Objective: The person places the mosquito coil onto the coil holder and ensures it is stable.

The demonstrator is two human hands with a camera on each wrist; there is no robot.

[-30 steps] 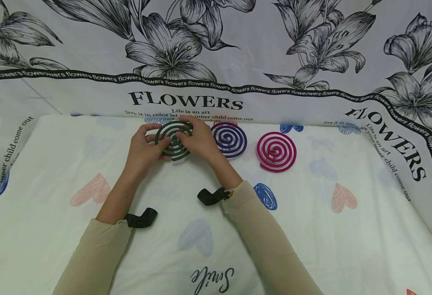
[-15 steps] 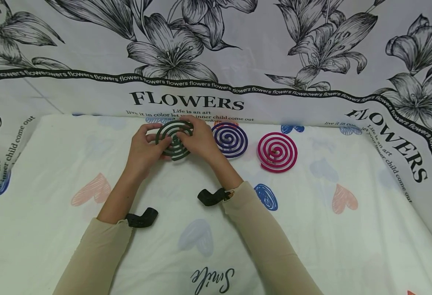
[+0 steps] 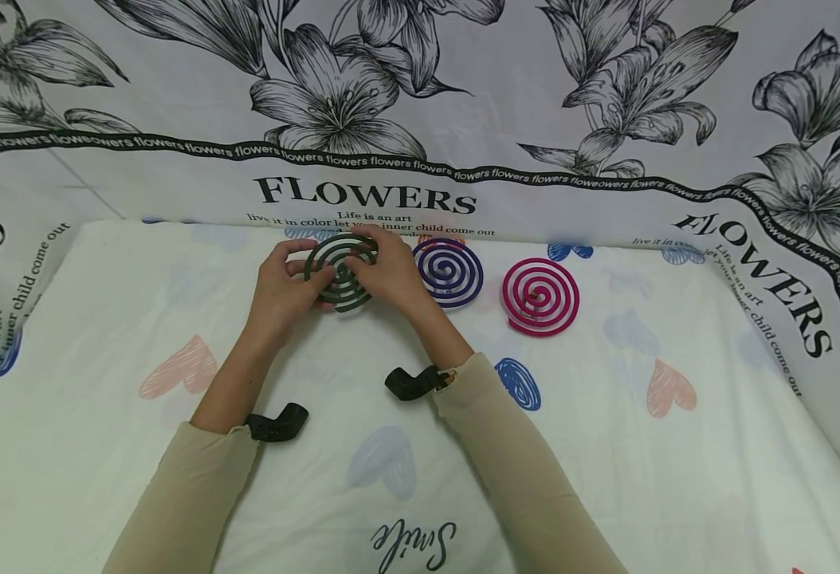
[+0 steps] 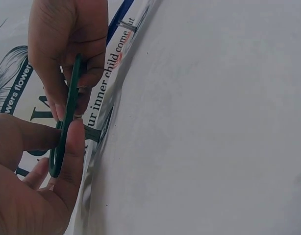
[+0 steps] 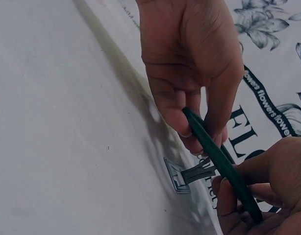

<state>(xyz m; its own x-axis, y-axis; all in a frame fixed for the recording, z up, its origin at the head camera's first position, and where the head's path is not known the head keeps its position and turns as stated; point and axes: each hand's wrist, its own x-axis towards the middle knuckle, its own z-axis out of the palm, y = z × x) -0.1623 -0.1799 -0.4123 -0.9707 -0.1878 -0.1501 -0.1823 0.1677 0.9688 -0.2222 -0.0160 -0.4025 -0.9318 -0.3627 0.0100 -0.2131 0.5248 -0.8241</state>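
Observation:
A dark green mosquito coil (image 3: 343, 279) is between my two hands at the far side of the sheet. My left hand (image 3: 276, 291) pinches its left edge, with the thumb across the front. From the other side my right hand (image 3: 389, 267) pinches it, its thumb near the middle of the spiral. In the right wrist view the coil (image 5: 221, 161) appears edge-on and tilted. Below it stands a small stand (image 5: 197, 172) on a square base, its upper end at the coil. Fingers hide the exact joint between coil and stand.
To the right sit a blue mosquito coil (image 3: 447, 273) and a pink mosquito coil (image 3: 540, 296). A white sheet (image 3: 463, 470) printed with hearts covers the surface. Behind it rises a white cloth (image 3: 520, 199) with flower drawings and lettering.
The hands and the green coil keep almost the same pose. Only the head view has shifted very slightly.

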